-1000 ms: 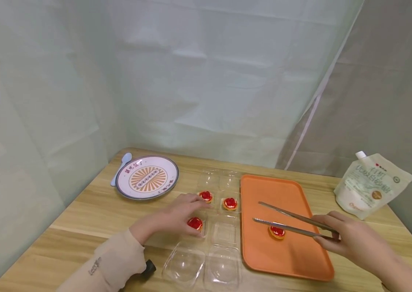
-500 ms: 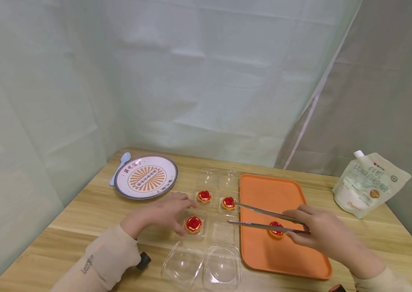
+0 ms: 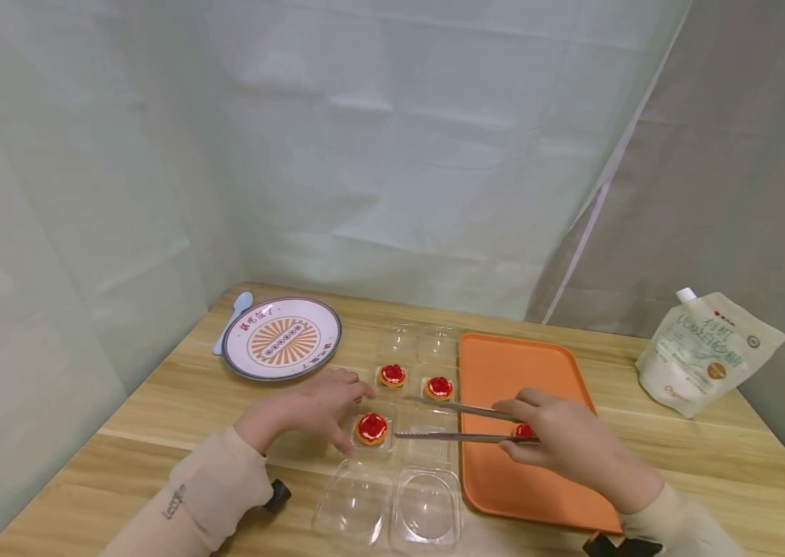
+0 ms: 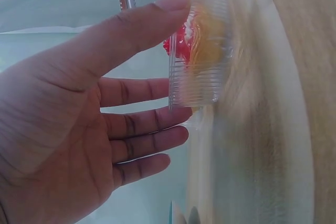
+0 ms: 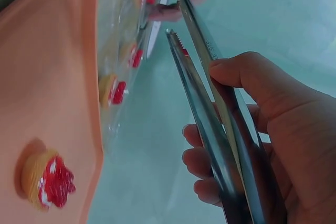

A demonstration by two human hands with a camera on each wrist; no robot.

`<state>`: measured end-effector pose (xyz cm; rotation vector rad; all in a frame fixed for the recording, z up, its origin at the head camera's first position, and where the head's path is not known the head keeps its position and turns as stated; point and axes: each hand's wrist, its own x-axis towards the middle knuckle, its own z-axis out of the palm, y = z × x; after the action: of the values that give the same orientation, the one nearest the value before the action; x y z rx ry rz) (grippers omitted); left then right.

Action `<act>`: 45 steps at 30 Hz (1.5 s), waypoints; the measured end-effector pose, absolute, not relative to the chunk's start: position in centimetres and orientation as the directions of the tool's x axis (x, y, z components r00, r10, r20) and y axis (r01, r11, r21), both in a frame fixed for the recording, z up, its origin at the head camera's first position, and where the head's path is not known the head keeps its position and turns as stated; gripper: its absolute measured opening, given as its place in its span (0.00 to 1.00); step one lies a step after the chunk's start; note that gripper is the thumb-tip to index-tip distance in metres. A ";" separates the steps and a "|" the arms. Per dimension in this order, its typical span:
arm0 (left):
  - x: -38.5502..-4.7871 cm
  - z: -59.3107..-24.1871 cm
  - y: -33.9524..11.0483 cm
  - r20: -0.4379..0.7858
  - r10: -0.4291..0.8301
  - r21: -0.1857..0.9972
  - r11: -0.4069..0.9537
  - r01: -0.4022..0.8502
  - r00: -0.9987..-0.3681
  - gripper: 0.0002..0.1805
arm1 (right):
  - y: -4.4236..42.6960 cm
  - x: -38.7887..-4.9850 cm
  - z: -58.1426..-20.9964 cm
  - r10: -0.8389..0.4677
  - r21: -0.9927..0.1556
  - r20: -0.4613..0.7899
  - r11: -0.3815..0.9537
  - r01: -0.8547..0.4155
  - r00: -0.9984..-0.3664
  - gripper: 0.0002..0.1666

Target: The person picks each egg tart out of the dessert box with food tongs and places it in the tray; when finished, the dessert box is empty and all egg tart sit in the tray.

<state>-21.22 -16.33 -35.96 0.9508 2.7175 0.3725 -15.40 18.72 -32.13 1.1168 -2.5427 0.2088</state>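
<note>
The right hand [image 3: 559,437] grips metal tongs [image 3: 469,437]; their parted tips point left over the clear plastic container [image 3: 427,445], holding nothing. In the right wrist view, the thumb and curled fingers of that hand [image 5: 283,124] surround the tongs [image 5: 210,124]. With fingers spread and fairly straight, the left hand [image 3: 312,410] is at the container's left side, its thumb beside a red-topped tart [image 3: 371,428]. The left wrist view has this hand's [image 4: 79,103] thumb at the container's edge; contact is unclear. Two more tarts [image 3: 392,376] [image 3: 439,388] sit in the container's compartments.
An orange tray [image 3: 524,487] to the right bears one tart [image 5: 47,179], partly hidden by the right hand in the head view. A plate [image 3: 281,340] and spoon [image 3: 233,321] lie at the back left. A white pouch [image 3: 705,356] stands at the back right.
The right hand and tongs have moved left, from over the tray to the tips being over the container. The left hand has shifted slightly left, uncovering the nearest tart.
</note>
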 end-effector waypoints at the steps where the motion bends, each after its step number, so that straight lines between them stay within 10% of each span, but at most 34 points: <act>1: -21.2 -36.0 -16.3 -0.137 0.635 0.314 0.756 0.574 -0.761 0.43 | 18.5 -15.5 -32.2 -0.688 0.011 0.375 0.674 -0.739 -0.621 0.20; 45: -21.2 -36.0 -16.2 -0.128 0.639 0.284 0.757 0.589 -0.759 0.42 | 13.2 -17.3 -32.0 -0.717 0.046 0.144 0.694 -0.719 -0.682 0.16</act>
<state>-21.22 -16.22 -35.99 0.9700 2.7373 0.3344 -17.31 13.20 -32.00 1.1738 -2.7508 0.0219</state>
